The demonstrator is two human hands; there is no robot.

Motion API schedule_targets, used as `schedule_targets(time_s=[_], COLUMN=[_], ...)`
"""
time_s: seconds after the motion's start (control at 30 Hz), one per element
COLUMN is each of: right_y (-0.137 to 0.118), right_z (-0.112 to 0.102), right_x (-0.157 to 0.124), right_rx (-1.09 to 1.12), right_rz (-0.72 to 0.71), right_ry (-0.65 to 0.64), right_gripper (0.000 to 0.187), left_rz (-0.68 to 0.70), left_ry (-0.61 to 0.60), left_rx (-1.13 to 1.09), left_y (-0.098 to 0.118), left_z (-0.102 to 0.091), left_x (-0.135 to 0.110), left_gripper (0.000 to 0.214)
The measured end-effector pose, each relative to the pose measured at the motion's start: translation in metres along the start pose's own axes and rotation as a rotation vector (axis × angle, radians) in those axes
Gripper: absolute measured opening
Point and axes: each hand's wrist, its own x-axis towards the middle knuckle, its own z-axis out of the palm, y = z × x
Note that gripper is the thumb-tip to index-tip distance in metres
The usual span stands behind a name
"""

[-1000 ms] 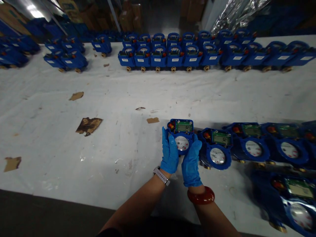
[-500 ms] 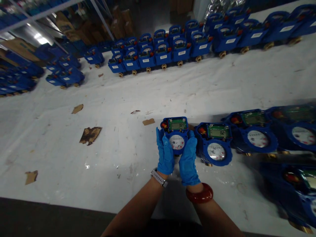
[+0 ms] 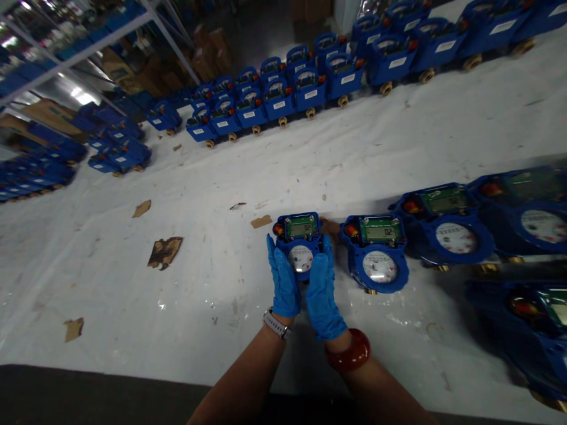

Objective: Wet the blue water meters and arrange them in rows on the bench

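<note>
A blue water meter (image 3: 297,235) with a green display and a round white dial is gripped between both gloved hands over the white table sheet. My left hand (image 3: 282,284), in a blue glove with a watch at the wrist, wraps its left side. My right hand (image 3: 325,293), also gloved, with a red bangle at the wrist, wraps its right side. The lower part of the meter is hidden by my fingers. Just right of it lies a second blue meter (image 3: 376,254), face up.
More face-up meters (image 3: 447,227) run along the right, some blurred at the near right corner. Rows of upright blue meters (image 3: 283,97) line the far side, with more at the far left (image 3: 117,156). Cardboard scraps (image 3: 165,251) lie on the sheet. Table's dark front edge (image 3: 88,395) is near.
The view has swung and tilted, so everything sits slightly lower-left. Both hands keep the same grip on the meter, which stays beside the row.
</note>
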Motion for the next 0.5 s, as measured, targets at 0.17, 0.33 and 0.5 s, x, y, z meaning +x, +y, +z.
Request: schedule_targets(time_s=[0.17,0.33,0.5], right_y=[0.001,0.012,0.03], right_z=[0.001,-0.003,-0.015], right_x=[-0.001,-0.004,0.003], right_rx=[-0.035,-0.059,-0.169], right_rz=[-0.001,-0.077,-0.165], right_ry=[0.004,0.017,0.018], right_gripper=[0.086,0.082,0.08], left_rz=[0.011,0.036,0.086], left_ry=[0.013,0.006,0.036], left_rx=[0.039,0.057,0.117], left_y=[-0.002,0.001,0.002], left_z=[-0.003,-0.002,-0.002], left_x=[0.003,0.0,0.0], left_gripper=[0.079,0.082,0.084])
